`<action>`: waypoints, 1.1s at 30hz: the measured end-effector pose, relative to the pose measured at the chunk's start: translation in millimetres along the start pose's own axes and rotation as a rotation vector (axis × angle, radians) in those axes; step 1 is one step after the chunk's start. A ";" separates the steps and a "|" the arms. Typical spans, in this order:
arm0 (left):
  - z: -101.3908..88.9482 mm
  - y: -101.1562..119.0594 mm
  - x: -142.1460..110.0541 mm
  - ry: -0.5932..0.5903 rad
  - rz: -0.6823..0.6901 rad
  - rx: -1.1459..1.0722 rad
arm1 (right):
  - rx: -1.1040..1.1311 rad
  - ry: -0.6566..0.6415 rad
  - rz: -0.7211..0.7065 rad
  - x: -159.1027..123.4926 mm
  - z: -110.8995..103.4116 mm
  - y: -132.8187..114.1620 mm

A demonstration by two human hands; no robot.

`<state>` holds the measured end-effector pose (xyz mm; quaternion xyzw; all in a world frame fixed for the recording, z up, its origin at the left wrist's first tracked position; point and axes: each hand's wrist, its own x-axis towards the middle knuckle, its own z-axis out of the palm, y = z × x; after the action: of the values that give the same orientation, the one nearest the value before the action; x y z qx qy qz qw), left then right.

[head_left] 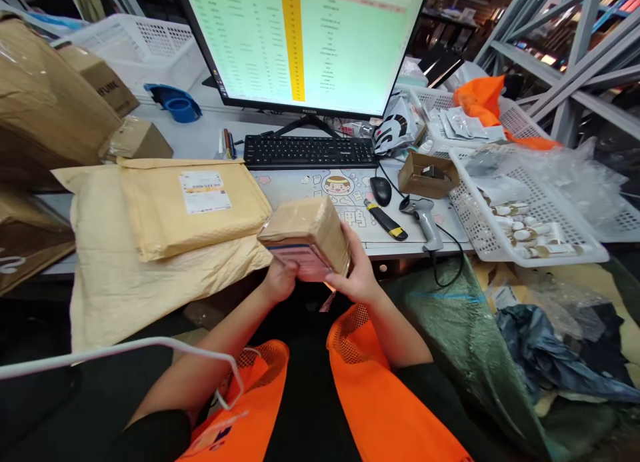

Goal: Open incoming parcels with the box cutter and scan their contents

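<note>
I hold a small taped cardboard parcel (306,235) with a printed label on its near face, just in front of the desk edge. My left hand (280,281) grips its lower left side with fingers curled under it. My right hand (356,270) clasps its right side, fingers wrapped up along the box. Both forearms come up from orange mesh sleeves. Two yellow padded mailers (190,205) lie stacked on the desk to the left of the parcel, the top one bearing a white shipping label.
A monitor (305,42) with a spreadsheet, a black keyboard (309,151), a mouse (381,191), a utility knife (386,221) and a barcode scanner (424,217) sit on the desk. White baskets (525,215) with small items stand right; cardboard boxes (45,95) left; plastic bags lie on the floor at right.
</note>
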<state>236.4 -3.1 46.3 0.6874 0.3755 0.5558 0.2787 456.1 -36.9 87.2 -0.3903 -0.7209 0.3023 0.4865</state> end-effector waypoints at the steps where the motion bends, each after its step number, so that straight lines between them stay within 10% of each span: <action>1: 10.3 -0.4 2.8 0.025 0.012 -0.006 | -0.084 0.067 0.004 4.8 -0.3 -0.4; 5: 23.4 4.2 18.5 0.127 0.151 0.214 | -0.348 0.132 0.057 25.4 -7.2 4.4; 8: 20.0 6.3 30.1 -0.046 0.242 0.382 | -0.405 -0.007 0.067 34.7 -15.9 10.1; 11: 19.2 4.7 35.3 -0.123 0.220 0.464 | -0.429 -0.093 0.057 35.0 -37.7 19.7; 16: 17.6 6.0 36.8 -0.102 0.235 0.574 | -0.797 0.146 0.286 31.6 -91.3 55.3; 22: 20.5 1.3 49.4 -0.072 0.118 0.403 | -1.054 -0.024 0.504 34.4 -103.0 83.9; 28: 33.7 -7.6 41.7 -0.084 0.038 0.246 | -0.838 0.216 0.168 14.3 -110.5 31.7; 33: 45.2 -5.3 29.8 -0.040 0.133 0.287 | -0.776 -0.069 -0.015 -6.9 -98.2 -38.1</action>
<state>282.2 26.1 48.3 0.7544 0.3991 0.4996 0.1479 539.5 -56.9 148.8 -0.5297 -0.8004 0.0165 0.2803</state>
